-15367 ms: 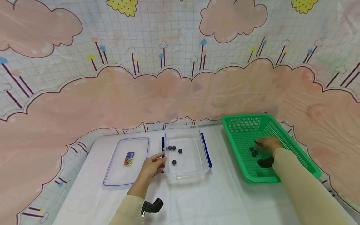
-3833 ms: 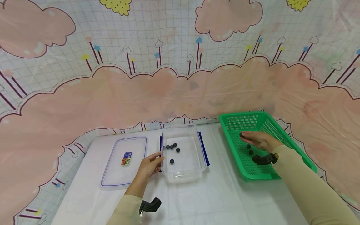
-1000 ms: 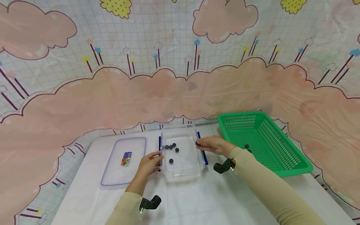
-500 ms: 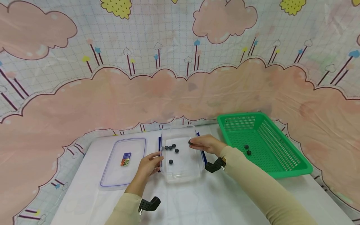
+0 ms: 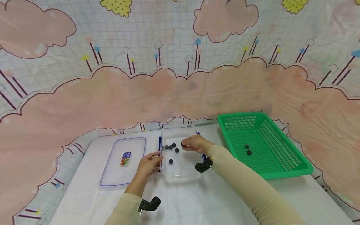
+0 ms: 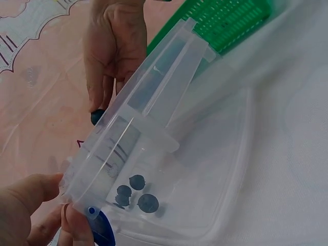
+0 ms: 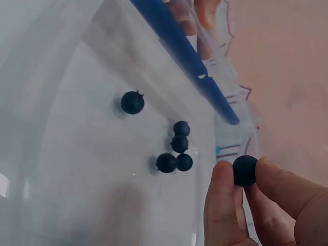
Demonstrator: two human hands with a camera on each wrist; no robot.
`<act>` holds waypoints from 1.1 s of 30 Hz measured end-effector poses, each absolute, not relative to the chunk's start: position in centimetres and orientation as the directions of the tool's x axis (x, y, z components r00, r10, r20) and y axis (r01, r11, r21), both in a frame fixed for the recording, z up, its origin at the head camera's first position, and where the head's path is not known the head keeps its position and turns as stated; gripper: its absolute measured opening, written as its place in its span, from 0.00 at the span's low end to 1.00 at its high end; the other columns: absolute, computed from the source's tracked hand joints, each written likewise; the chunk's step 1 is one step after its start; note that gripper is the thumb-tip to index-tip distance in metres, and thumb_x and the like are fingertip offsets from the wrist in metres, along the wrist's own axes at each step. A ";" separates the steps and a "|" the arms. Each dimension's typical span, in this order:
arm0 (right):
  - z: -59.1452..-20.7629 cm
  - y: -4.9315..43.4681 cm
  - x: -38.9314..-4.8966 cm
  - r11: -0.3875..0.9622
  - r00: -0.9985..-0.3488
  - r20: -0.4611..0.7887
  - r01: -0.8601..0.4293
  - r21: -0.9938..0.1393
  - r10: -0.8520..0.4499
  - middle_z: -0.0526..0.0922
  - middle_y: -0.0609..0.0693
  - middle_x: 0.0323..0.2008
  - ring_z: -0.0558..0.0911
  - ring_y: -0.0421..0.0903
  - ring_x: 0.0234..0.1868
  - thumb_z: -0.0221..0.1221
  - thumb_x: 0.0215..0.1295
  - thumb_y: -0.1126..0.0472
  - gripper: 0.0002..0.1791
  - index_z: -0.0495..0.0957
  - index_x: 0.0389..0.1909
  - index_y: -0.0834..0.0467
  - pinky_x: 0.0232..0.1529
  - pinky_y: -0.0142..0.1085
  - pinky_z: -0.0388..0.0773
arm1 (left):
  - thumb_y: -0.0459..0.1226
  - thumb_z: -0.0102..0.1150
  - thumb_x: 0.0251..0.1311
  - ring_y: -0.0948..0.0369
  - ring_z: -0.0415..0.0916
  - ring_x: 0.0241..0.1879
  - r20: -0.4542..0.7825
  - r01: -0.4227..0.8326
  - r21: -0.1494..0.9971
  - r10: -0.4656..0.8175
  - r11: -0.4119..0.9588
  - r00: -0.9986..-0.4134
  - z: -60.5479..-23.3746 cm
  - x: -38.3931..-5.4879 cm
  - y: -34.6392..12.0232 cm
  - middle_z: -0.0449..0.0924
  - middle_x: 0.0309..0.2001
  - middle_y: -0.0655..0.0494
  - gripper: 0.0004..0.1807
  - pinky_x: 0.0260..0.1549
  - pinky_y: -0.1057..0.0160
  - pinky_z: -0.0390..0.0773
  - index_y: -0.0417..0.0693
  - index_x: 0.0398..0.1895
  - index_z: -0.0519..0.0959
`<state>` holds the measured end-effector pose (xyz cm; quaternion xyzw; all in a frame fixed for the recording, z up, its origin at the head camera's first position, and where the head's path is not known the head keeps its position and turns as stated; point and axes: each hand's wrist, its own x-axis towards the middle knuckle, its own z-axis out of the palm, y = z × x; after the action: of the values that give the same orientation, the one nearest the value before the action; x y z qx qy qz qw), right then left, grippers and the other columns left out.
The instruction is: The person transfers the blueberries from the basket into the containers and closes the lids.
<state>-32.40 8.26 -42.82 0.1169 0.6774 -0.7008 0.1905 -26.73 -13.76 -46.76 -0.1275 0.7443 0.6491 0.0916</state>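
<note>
My left hand [image 5: 148, 164] grips the left side of a clear plastic container [image 5: 182, 176], thumb at the rim and fingers outside near the blue clip [image 6: 101, 228]. Over the container's inside, my right hand [image 5: 197, 144] pinches one dark blueberry [image 7: 245, 170] between thumb and fingertips. Several blueberries lie on the container floor: a cluster with a blueberry [image 7: 166, 163] toward the left wall, and a lone blueberry [image 7: 132, 102] nearer the front. Two more, one of them this blueberry [image 5: 247, 146], lie in the green basket [image 5: 234, 156] on the right.
Left of the container, a clear lid [image 5: 112, 170] with a blue edge and a colourful label [image 5: 125, 158] lies flat on the white-covered table [image 5: 180, 206]. A patterned cloth [image 5: 180, 97] hangs behind the table.
My right hand has come left from the green basket, carrying a blueberry across the container's right rim to over its inside. My left hand stays at the container's left side.
</note>
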 end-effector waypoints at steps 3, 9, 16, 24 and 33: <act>-43.2 7.7 -32.6 0.020 -0.903 -0.419 0.419 -0.908 -0.100 0.82 0.58 0.39 0.80 0.44 0.35 0.57 0.67 0.75 0.16 0.75 0.54 0.76 0.50 0.38 0.82 | 0.37 0.64 0.62 0.63 0.75 0.31 -0.298 -0.305 0.945 -0.072 0.118 -0.952 -46.8 -26.8 -13.6 0.81 0.39 0.51 0.23 0.28 0.71 0.79 0.41 0.61 0.77; -43.9 7.0 -32.8 0.083 -0.911 -0.406 0.401 -0.912 -0.066 0.83 0.62 0.45 0.82 0.46 0.38 0.59 0.65 0.74 0.15 0.78 0.52 0.74 0.49 0.37 0.83 | 0.37 0.65 0.62 0.64 0.75 0.31 -0.295 -0.302 0.947 -0.077 0.111 -0.952 -46.8 -26.9 -13.3 0.80 0.39 0.50 0.25 0.27 0.71 0.79 0.40 0.62 0.76; -45.0 6.2 -32.8 0.208 -0.911 -0.406 0.384 -0.900 -0.071 0.83 0.64 0.48 0.83 0.44 0.36 0.60 0.65 0.71 0.13 0.80 0.50 0.71 0.45 0.35 0.84 | 0.37 0.65 0.62 0.64 0.75 0.30 -0.304 -0.311 0.946 -0.081 0.096 -0.949 -47.2 -27.0 -13.2 0.79 0.36 0.52 0.24 0.26 0.72 0.79 0.41 0.61 0.77; -45.8 6.1 -33.3 0.134 -0.878 -0.476 0.466 -0.875 -0.054 0.83 0.64 0.48 0.84 0.50 0.45 0.61 0.64 0.73 0.14 0.79 0.50 0.72 0.48 0.36 0.83 | 0.37 0.65 0.61 0.64 0.74 0.29 -0.301 -0.308 0.947 -0.086 0.090 -0.950 -47.2 -27.2 -13.0 0.78 0.33 0.55 0.23 0.26 0.71 0.78 0.42 0.60 0.78; -45.4 6.7 -33.2 0.061 -0.860 -0.501 0.498 -0.865 -0.098 0.79 0.66 0.54 0.82 0.49 0.46 0.59 0.64 0.74 0.17 0.76 0.53 0.75 0.52 0.36 0.81 | 0.37 0.64 0.62 0.65 0.74 0.30 -0.291 -0.297 0.950 -0.077 0.090 -0.954 -47.3 -27.0 -13.1 0.78 0.35 0.53 0.24 0.26 0.72 0.78 0.41 0.61 0.77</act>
<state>-33.24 6.66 -45.42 0.1439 0.6935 -0.6700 0.2223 -27.04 -13.07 -47.25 -0.1277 0.7336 0.6623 0.0832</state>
